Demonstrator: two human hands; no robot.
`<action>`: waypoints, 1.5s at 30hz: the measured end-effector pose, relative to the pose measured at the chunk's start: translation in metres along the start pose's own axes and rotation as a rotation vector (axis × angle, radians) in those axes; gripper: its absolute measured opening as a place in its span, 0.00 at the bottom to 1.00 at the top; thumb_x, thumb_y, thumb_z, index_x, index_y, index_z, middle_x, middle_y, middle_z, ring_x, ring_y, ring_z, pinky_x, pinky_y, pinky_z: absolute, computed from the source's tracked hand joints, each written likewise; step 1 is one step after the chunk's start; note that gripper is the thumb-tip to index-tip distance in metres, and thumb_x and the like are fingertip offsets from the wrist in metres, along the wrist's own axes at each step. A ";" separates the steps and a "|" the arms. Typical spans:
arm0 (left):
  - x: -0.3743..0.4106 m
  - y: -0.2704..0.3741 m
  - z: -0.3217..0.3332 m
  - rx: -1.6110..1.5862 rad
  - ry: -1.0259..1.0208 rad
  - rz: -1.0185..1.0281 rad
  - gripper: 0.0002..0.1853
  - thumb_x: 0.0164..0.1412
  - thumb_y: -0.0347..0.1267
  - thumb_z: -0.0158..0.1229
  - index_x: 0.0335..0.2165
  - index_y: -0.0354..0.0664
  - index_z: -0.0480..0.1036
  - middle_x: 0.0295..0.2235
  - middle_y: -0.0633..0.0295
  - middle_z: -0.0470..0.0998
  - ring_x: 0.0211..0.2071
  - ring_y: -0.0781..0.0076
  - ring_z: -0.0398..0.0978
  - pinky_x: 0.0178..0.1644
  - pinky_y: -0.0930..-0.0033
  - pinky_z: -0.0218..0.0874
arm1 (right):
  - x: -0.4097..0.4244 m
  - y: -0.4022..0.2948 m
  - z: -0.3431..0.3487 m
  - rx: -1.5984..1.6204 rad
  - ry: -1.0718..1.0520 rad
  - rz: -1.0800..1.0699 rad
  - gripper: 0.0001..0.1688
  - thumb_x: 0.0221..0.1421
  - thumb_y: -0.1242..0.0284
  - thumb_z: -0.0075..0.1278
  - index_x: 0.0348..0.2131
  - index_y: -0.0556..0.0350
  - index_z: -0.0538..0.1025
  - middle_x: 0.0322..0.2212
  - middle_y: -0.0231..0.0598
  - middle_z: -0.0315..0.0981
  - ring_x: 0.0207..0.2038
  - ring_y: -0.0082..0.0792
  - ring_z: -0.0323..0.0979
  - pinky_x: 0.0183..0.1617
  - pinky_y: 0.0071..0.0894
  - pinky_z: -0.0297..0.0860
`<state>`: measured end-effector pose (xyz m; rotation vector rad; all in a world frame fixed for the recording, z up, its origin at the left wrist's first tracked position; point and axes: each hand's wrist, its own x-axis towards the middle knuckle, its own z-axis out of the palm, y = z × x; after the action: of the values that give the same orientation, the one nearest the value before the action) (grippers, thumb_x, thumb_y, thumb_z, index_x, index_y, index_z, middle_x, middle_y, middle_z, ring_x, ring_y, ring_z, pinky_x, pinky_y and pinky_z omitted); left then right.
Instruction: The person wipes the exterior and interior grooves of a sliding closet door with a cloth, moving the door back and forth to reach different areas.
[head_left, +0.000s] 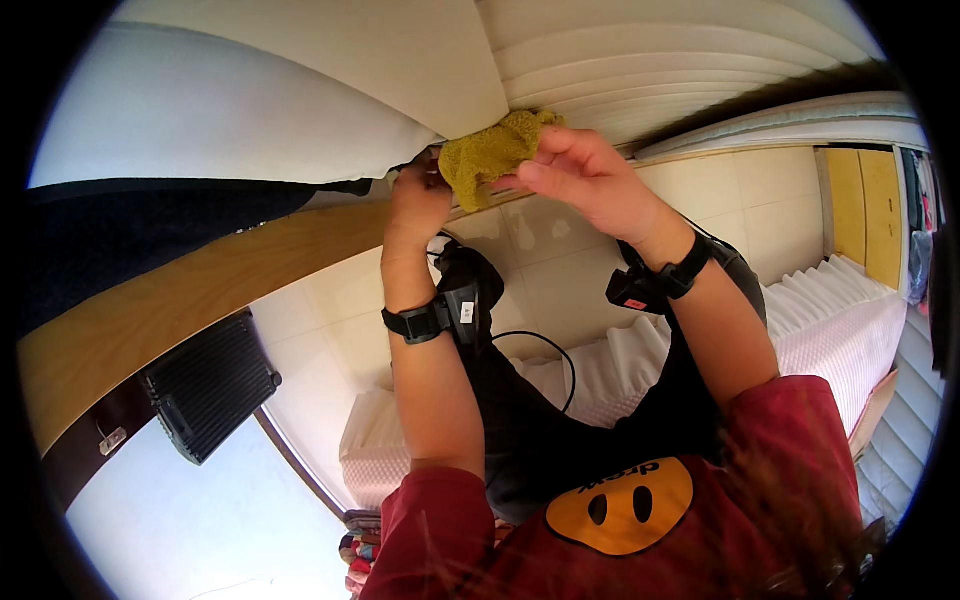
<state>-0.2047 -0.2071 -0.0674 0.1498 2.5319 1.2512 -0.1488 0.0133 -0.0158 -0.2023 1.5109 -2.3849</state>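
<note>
An olive-yellow terry cloth (487, 157) hangs bunched at the lower corner of a cream panel (390, 60). My right hand (589, 176) holds the right side of the cloth, its fingers partly behind the folds and its thumb in front. Just left of the cloth is my left hand (421, 206), with curled fingers close against the cloth's edge, by the hem of a white fabric (232, 112). Its fingertips lie in shadow, so whether they grip anything is unclear. Both wrists wear black straps with small devices.
A wooden board (225, 262) runs along the left, with dark fabric (150, 232) above it. Below stands a black ribbed case (214, 386). Pale tiles (555, 240) cover the floor. Behind my legs is a seat or bed with a ruffled white cover (832, 330). Yellow cabinet doors (862, 214) stand right.
</note>
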 end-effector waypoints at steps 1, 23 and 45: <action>0.001 -0.010 -0.002 -0.106 0.026 0.000 0.15 0.57 0.25 0.52 0.44 0.32 0.74 0.36 0.57 0.81 0.35 0.72 0.78 0.40 0.73 0.67 | 0.002 -0.001 0.000 -0.131 0.019 0.042 0.20 0.66 0.69 0.47 0.51 0.64 0.72 0.44 0.37 0.77 0.47 0.28 0.74 0.50 0.29 0.70; 0.007 0.002 -0.004 -0.449 0.065 -0.155 0.16 0.62 0.27 0.45 0.43 0.32 0.75 0.41 0.59 0.80 0.44 0.70 0.77 0.53 0.69 0.61 | 0.015 0.095 -0.043 -0.589 0.197 0.177 0.22 0.62 0.66 0.51 0.24 0.68 0.69 0.13 0.33 0.53 0.21 0.21 0.49 0.24 0.30 0.54; -0.002 0.011 0.000 -0.509 0.035 -0.014 0.18 0.62 0.32 0.47 0.45 0.30 0.74 0.40 0.57 0.79 0.44 0.69 0.72 0.54 0.71 0.59 | 0.028 0.116 -0.076 -0.813 0.224 0.185 0.12 0.56 0.71 0.56 0.28 0.66 0.78 0.16 0.45 0.69 0.21 0.25 0.65 0.28 0.31 0.64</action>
<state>-0.2033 -0.2003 -0.0580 -0.0072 2.1486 1.8514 -0.1748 0.0233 -0.1548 0.0356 2.4115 -1.5750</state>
